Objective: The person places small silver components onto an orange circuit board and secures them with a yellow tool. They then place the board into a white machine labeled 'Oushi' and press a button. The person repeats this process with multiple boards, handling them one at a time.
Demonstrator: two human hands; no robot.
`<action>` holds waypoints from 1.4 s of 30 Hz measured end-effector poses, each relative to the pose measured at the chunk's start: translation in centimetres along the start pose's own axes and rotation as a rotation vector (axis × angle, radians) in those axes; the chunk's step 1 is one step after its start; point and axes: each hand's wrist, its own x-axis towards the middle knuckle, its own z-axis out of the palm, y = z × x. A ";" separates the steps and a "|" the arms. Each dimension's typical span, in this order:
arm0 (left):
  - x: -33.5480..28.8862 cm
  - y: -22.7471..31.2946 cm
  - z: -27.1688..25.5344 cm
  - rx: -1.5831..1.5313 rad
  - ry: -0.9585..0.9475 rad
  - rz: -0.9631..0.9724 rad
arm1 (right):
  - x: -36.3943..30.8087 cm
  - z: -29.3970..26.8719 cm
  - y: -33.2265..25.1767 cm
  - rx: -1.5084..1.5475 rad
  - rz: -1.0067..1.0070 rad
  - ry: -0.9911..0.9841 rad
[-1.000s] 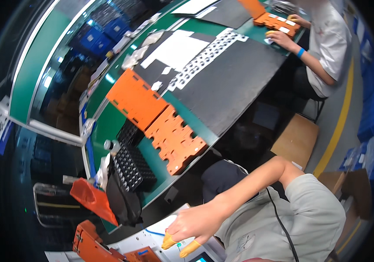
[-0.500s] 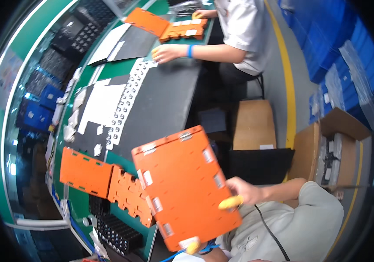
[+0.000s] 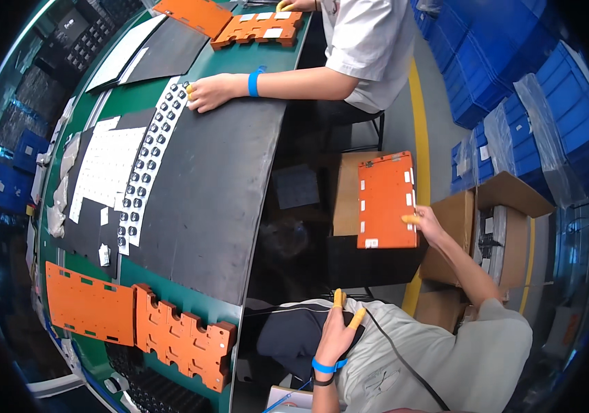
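My right hand (image 3: 426, 226), a yellow cot on one finger, grips the right edge of a flat orange panel (image 3: 387, 199) with small white patches along its sides. The panel is over a cardboard box (image 3: 347, 199) and a black board (image 3: 370, 265); I cannot tell whether it touches them. My left hand (image 3: 336, 337), with yellow finger cots and a blue wristband, is open and empty in front of my body. On the table's near end lie a flat orange plate (image 3: 91, 303) and, joined to its side, a notched orange fixture block (image 3: 181, 337).
A co-worker's hand (image 3: 212, 91) touches a white strip with rows of black parts (image 3: 146, 162) on the dark mat (image 3: 205, 193). Another orange fixture (image 3: 256, 29) lies by the co-worker. Blue crates (image 3: 494, 62) and an open carton (image 3: 501, 234) stand to the right.
The orange panel has moved from above the table, where both hands held it, rightward over the cardboard box. My left hand has let go of it. The view has shifted.
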 end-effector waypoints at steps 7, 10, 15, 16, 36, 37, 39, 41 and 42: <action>-0.4 -0.8 -2.6 -0.667 0.044 -0.067 | 18.2 1.1 7.0 0.176 0.318 0.136; 0.7 -1.1 -2.9 -0.711 -0.029 -0.092 | 25.6 -5.5 17.6 0.191 0.332 0.199; 1.2 -2.3 -3.0 -0.762 0.028 -0.102 | 26.7 2.2 17.6 0.205 0.382 0.184; 1.3 -2.0 -3.2 -0.757 0.012 -0.090 | 27.0 1.9 18.5 0.171 0.408 0.160; 3.2 -3.3 -4.8 -1.157 -0.220 -0.087 | 26.9 -0.4 29.4 0.549 0.446 0.417; 3.1 -3.5 -4.8 -1.151 -0.194 -0.083 | 27.2 0.9 29.0 0.599 0.484 0.389; 3.2 -3.2 -4.9 -1.147 -0.162 -0.099 | 27.3 1.9 28.1 0.698 0.546 0.364; 3.2 -3.7 -4.4 -1.160 -0.165 -0.081 | 27.5 3.2 27.8 0.219 0.372 0.527; 3.2 -3.8 -4.3 -1.152 -0.158 -0.061 | 27.2 2.9 28.0 -0.022 0.270 0.605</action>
